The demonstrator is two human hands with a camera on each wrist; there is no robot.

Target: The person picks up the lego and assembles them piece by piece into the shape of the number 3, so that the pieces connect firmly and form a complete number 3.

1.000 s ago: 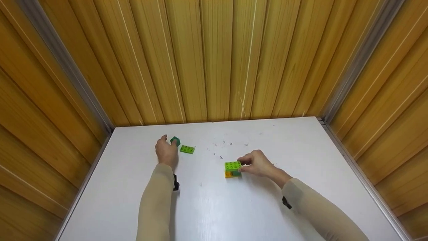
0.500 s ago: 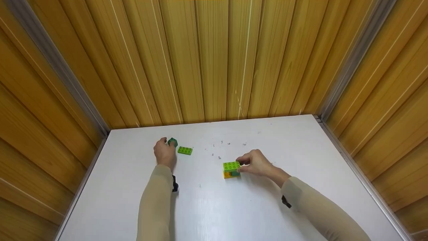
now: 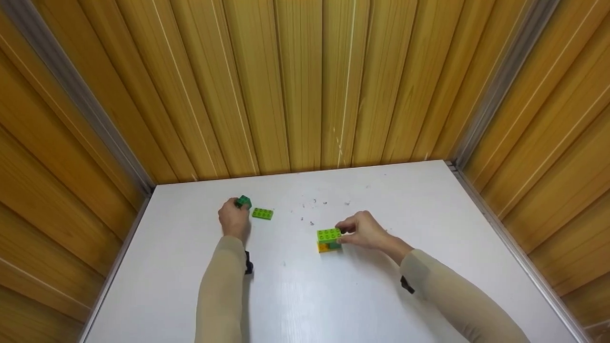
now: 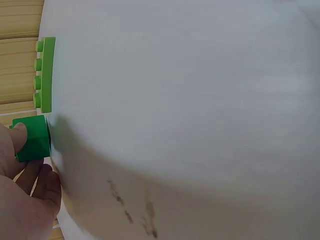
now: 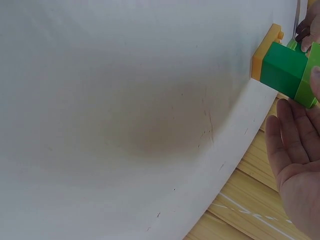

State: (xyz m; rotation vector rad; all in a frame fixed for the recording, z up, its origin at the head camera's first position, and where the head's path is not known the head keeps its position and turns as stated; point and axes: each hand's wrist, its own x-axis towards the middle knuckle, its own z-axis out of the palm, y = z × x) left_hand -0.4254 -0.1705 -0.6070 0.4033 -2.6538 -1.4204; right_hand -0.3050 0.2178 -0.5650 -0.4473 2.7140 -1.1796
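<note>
My left hand (image 3: 233, 216) pinches a dark green toy brick (image 3: 244, 201) between thumb and fingers at the back left of the table. In the left wrist view the thumb presses one side of that green brick (image 4: 34, 137), close over the white surface. Just right of it lies a flat light green brick (image 3: 262, 213) with studs up. My right hand (image 3: 365, 231) grips the light green top brick (image 3: 329, 235) of a small stack near the middle. Under that, the right wrist view shows a dark green brick (image 5: 284, 69) on an orange base brick (image 5: 265, 52).
The white table (image 3: 295, 295) has scattered dark specks and marks (image 3: 312, 223) behind the stack. Wood-look panels (image 3: 300, 85) rise along the back and both sides, with grey metal posts (image 3: 505, 76) at the corners.
My left fingers have closed round the dark green brick, which has shifted slightly toward the hand. The right hand stays on the stack. The head view has shifted a little.
</note>
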